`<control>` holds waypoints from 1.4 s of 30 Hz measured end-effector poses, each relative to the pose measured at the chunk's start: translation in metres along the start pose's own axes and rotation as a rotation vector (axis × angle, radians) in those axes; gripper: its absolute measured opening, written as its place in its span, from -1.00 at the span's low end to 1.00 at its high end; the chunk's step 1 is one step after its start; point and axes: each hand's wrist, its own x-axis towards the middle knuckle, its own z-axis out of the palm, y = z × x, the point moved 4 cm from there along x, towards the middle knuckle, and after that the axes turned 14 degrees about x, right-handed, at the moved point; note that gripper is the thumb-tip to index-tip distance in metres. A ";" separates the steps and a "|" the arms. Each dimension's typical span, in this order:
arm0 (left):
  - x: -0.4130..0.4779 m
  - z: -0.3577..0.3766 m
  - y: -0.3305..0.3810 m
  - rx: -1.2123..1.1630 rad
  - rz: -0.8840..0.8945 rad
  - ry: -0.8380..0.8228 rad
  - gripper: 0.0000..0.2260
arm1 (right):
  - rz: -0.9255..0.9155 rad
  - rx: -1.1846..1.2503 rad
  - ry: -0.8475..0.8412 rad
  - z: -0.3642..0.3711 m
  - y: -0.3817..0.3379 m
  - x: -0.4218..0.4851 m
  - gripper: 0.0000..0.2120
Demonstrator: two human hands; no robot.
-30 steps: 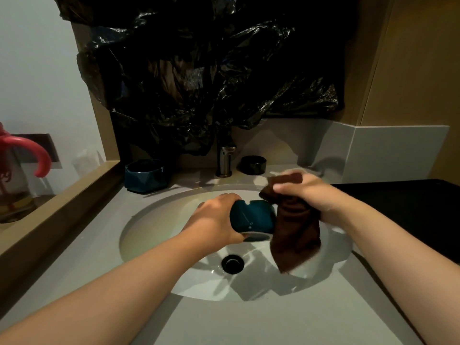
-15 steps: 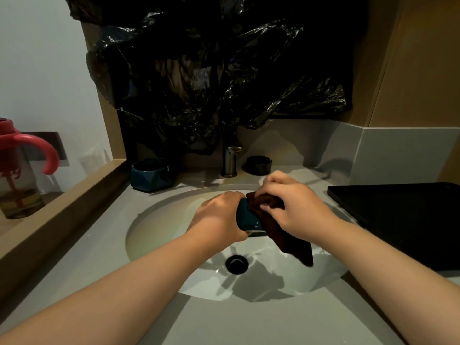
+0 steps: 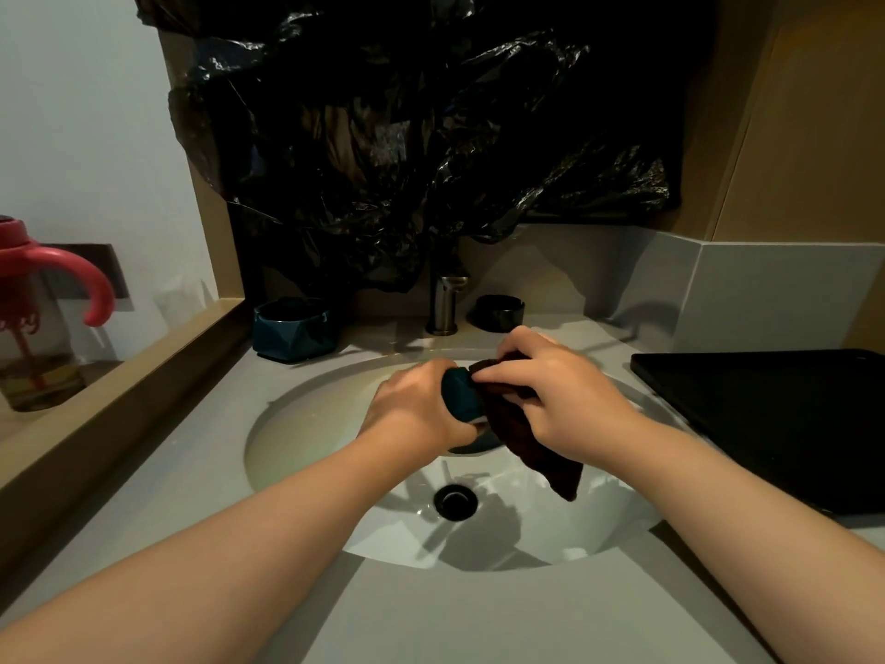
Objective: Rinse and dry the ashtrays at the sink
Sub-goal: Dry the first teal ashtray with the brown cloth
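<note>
Drying is in hand: over the sink [image 3: 306,438], a teal ashtray [image 3: 460,397] is gripped by the curled left hand [image 3: 415,410], while a brown cloth [image 3: 527,438] is pinched against it by the right hand [image 3: 558,400]. Turning the ashtray is probably needed next.

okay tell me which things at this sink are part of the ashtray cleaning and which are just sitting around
Part of the job: teal ashtray in the left hand; brown cloth in the right hand; second teal ashtray; black ashtray; faucet; sink basin.

Just lying about: red-handled cup; black tray; black plastic sheet.
</note>
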 end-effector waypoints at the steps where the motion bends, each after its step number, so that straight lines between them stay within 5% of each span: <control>1: 0.001 -0.002 -0.004 -0.040 -0.032 0.012 -0.46 | 0.018 0.018 0.019 -0.001 0.005 -0.001 -0.66; 8: 0.001 -0.001 -0.008 -0.140 -0.051 0.057 -0.42 | 0.179 0.197 0.182 -0.001 0.031 0.000 -0.70; 13: 0.004 -0.002 -0.012 -0.131 -0.086 0.086 -0.41 | 0.173 0.210 0.095 0.007 0.023 0.000 -0.56; 19: 0.003 0.002 -0.011 -0.183 -0.060 0.034 -0.45 | 0.248 0.249 0.071 -0.007 0.031 -0.001 -0.62; 24: 0.003 0.007 -0.011 -0.192 -0.087 -0.019 -0.60 | 0.009 0.061 0.015 0.001 0.002 -0.004 -0.56; 30: 0.004 0.010 -0.013 -0.252 -0.180 -0.092 -0.62 | 0.073 0.031 0.083 -0.003 0.019 -0.003 -0.60; 35: 0.004 0.014 -0.013 -0.340 -0.220 -0.169 -0.73 | -0.170 -0.057 0.047 0.009 0.002 -0.003 -0.63; 42: 0.003 0.015 -0.014 -0.453 -0.236 -0.199 -0.75 | -0.151 -0.067 0.099 0.003 0.010 -0.003 -0.65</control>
